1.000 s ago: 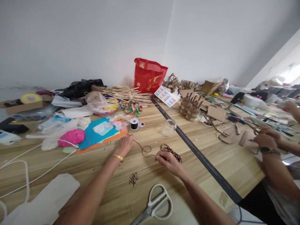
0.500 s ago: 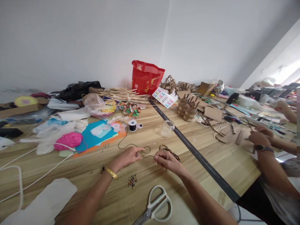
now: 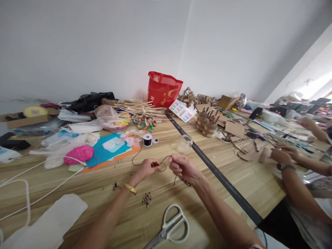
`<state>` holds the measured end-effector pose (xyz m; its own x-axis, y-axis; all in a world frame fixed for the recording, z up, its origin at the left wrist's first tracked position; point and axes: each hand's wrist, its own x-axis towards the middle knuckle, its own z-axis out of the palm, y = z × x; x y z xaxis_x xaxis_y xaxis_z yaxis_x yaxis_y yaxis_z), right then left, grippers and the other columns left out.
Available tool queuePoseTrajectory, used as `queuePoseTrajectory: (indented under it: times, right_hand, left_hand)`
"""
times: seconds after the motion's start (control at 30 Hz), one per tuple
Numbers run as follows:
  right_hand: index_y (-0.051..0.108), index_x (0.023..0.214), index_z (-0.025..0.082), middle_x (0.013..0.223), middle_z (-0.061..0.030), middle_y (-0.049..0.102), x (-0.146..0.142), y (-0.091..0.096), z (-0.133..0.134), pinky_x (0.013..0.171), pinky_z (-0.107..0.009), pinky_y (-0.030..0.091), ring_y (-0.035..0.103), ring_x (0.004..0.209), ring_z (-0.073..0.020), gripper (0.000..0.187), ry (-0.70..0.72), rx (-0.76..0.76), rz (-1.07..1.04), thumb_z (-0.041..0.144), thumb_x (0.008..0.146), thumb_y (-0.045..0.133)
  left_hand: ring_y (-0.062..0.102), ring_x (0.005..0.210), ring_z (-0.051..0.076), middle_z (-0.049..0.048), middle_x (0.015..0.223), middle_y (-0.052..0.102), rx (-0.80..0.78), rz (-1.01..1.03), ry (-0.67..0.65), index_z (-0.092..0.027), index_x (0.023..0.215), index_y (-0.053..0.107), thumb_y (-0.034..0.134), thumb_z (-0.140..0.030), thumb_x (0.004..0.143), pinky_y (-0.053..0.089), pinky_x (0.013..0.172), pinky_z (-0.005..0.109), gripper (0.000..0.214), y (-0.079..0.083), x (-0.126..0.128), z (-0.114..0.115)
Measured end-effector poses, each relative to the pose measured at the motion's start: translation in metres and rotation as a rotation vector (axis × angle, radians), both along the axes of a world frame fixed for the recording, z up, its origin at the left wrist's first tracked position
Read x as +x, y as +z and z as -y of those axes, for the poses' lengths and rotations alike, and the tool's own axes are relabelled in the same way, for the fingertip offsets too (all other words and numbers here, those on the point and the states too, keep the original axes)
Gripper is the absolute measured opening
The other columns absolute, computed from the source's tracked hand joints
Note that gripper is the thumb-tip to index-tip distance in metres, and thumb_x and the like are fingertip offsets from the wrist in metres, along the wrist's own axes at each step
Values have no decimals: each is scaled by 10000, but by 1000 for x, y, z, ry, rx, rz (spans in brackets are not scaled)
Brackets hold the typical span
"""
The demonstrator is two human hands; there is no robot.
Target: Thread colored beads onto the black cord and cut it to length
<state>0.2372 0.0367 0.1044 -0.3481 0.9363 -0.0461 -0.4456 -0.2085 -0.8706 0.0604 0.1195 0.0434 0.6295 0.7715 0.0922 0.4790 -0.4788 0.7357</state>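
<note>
A thin black cord (image 3: 133, 161) runs from a white spool of black thread (image 3: 147, 140) to my hands. My left hand (image 3: 146, 169) is closed on the cord, which loops out beyond its fingertips. In a pinch, my right hand (image 3: 184, 168) grips the same cord, and a short end hangs below the fist. Behind the right hand lies a string of coloured beads (image 3: 185, 182), mostly hidden. Several loose beads (image 3: 146, 199) rest on the table between my forearms. White-handled scissors (image 3: 174, 224) lie nearest me, and a small clear jar (image 3: 185, 144) stands beyond my right hand.
On the left are pink yarn (image 3: 79, 155), blue paper (image 3: 103, 148) and plastic bags. A red bag (image 3: 164, 89) stands at the back beside wooden sticks. A black strip (image 3: 220, 175) crosses the table. At right, another person's hands (image 3: 282, 154) work near cardboard pieces.
My left hand has curled its fingers in from a pointing pose. My right hand has risen and turned, drawing the cord up, and now covers more of the bead string.
</note>
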Motion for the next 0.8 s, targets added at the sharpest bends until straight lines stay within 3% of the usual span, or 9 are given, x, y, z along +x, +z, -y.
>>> queuePoseTrajectory:
  times: [0.17, 0.37, 0.63, 0.8]
  right_hand:
    - [557, 773, 180, 570, 74, 162, 19, 18, 13, 364, -159, 113, 114, 454, -68, 222, -139, 53, -51, 389, 779, 633]
    - [537, 754, 211, 583, 65, 142, 46, 27, 36, 344, -178, 111, 69, 470, -93, 172, -332, 118, 22, 367, 827, 553]
    - [587, 743, 176, 544, 73, 210, 52, 8, 54, 350, -161, 173, 136, 439, -62, 220, -407, 103, 69, 385, 808, 611]
    - [592, 738, 161, 532, 71, 256, 50, -2, 56, 363, -152, 200, 185, 428, -48, 248, -402, 96, 86, 395, 814, 618]
  left_hand:
    - [623, 746, 194, 71, 795, 729, -14, -27, 5, -140, 784, 708, 585, -298, 750, 451, 672, 265, 203, -11, -5, -10]
    - [630, 696, 194, 31, 764, 693, 11, -183, -22, -169, 1134, 624, 620, -311, 718, 441, 626, 256, 439, -10, -11, -6]
    - [634, 878, 256, 91, 870, 712, 141, -392, -117, -179, 865, 678, 548, -149, 748, 433, 777, 316, 177, -3, -9, 6]
    - [635, 879, 264, 114, 888, 708, 206, -443, -151, -160, 802, 667, 504, -110, 778, 433, 776, 331, 172, -2, -16, 8]
